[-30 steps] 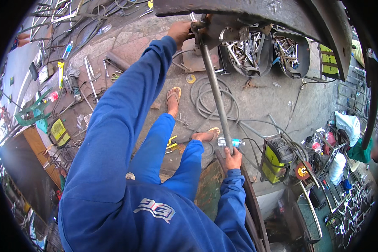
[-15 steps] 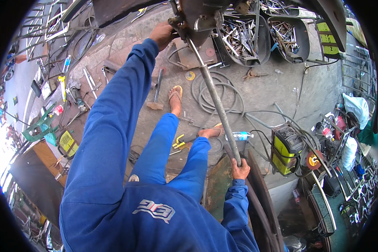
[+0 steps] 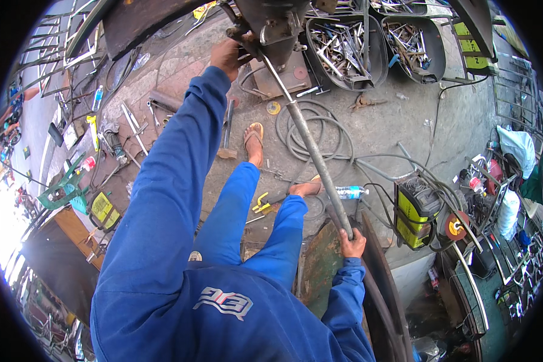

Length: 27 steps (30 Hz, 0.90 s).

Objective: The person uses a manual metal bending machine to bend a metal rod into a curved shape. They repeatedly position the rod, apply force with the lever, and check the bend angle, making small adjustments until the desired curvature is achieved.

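Observation:
My right hand (image 3: pixel 352 244) is closed around the lower end of a long grey metal pipe (image 3: pixel 315 151). The pipe slants up and to the left, and a thinner shiny rod (image 3: pixel 277 76) runs from its upper end to a dark, heavy metal assembly (image 3: pixel 277 24) at the top edge. My left hand (image 3: pixel 226 59) is raised at the left of that assembly, its fingers curled at a dark metal fitting (image 3: pixel 247 37) where the rod enters. Part of those fingers is hidden behind the fitting.
A hammer (image 3: pixel 227 130), a coiled cable (image 3: pixel 344 136) and a water bottle (image 3: pixel 351 192) lie on the floor by my feet. Black bins (image 3: pixel 380 57) of wrenches stand at the back. A yellow-green machine (image 3: pixel 413 214) sits right, near dark metal pieces (image 3: pixel 383 265).
The dark metal assembly and fitting have shifted a little left in the picture. My right hand and the pipe's lower end sit slightly further right and lower. Both hands keep their places.

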Each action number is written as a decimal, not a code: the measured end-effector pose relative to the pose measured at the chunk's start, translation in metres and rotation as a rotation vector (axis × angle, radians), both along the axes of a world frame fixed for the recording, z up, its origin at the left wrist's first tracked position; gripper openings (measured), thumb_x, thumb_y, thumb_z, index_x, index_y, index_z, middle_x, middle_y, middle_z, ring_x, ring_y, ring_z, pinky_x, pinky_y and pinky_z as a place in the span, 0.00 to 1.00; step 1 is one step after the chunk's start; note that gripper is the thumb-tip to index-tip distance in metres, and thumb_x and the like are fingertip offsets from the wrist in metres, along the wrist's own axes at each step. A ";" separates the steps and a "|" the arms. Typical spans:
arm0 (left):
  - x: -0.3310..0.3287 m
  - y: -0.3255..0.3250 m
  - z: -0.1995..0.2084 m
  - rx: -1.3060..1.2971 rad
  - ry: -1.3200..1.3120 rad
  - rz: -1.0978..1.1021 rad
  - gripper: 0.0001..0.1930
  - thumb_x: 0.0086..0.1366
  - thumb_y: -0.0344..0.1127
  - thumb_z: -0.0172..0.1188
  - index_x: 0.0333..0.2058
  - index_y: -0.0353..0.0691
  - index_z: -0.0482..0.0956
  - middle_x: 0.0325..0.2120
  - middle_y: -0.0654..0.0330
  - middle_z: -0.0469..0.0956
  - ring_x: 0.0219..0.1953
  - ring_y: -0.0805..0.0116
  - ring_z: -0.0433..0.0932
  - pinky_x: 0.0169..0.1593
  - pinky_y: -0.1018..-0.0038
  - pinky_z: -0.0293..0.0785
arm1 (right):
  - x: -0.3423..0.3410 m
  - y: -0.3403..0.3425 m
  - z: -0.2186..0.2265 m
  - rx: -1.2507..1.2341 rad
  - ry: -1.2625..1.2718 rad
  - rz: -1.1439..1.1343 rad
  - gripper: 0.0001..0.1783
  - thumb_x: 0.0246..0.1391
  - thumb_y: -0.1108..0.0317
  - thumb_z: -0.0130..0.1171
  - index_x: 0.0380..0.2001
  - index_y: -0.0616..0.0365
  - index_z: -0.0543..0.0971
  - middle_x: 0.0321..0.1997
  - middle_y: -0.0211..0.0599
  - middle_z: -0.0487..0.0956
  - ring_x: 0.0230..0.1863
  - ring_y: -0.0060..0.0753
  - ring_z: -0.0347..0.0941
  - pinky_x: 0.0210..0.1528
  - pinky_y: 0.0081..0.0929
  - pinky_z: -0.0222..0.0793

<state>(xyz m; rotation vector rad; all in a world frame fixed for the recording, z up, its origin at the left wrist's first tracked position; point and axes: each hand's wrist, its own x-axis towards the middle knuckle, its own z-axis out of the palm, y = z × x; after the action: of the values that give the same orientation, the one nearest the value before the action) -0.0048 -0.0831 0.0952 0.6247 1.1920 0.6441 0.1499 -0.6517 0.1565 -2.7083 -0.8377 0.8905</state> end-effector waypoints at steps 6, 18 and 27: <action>0.003 -0.013 0.006 -0.025 -0.065 0.112 0.08 0.54 0.38 0.65 0.27 0.43 0.78 0.26 0.64 0.79 0.30 0.71 0.76 0.36 0.72 0.67 | 0.023 0.000 0.003 -0.051 0.141 0.060 0.25 0.45 0.48 0.62 0.21 0.64 0.75 0.18 0.50 0.74 0.25 0.52 0.72 0.32 0.42 0.66; 0.000 0.007 -0.012 0.162 0.075 0.016 0.12 0.49 0.42 0.68 0.26 0.42 0.78 0.23 0.66 0.77 0.27 0.74 0.74 0.31 0.75 0.64 | 0.047 -0.025 -0.003 -0.188 0.224 -0.003 0.28 0.45 0.48 0.63 0.37 0.65 0.80 0.36 0.57 0.77 0.44 0.53 0.71 0.48 0.41 0.64; -0.006 0.013 -0.028 0.612 0.293 -0.169 0.09 0.49 0.36 0.65 0.27 0.38 0.80 0.23 0.64 0.78 0.25 0.73 0.73 0.31 0.75 0.67 | 0.070 -0.025 0.002 -0.196 0.333 -0.018 0.28 0.45 0.49 0.63 0.36 0.67 0.79 0.31 0.57 0.78 0.37 0.56 0.74 0.41 0.43 0.68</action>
<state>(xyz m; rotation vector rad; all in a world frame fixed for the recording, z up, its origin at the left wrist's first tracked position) -0.0109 -0.0701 0.0670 1.3584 1.1911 0.7960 0.2202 -0.6763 0.1589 -2.6063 -0.6859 1.4358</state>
